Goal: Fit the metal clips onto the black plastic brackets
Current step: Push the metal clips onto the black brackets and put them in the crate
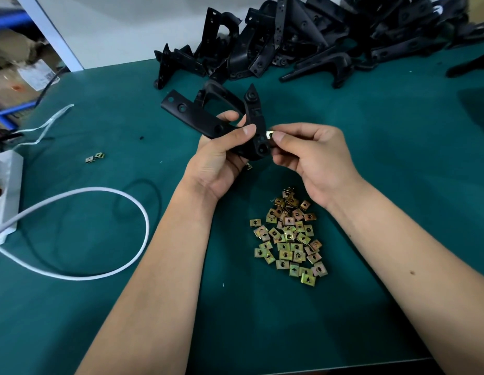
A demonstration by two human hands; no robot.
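Lots of clips (288, 236) wait low down; the left hand (222, 155) grips a bracket (205, 115), the right hand (308, 155) pinches one clip (268, 135) on.

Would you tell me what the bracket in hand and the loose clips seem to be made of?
Bracket: likely moulded plastic, matte black with soft sheen. Clips: apparently thin stamped metal, yellowish iridescent plating, with punched holes.
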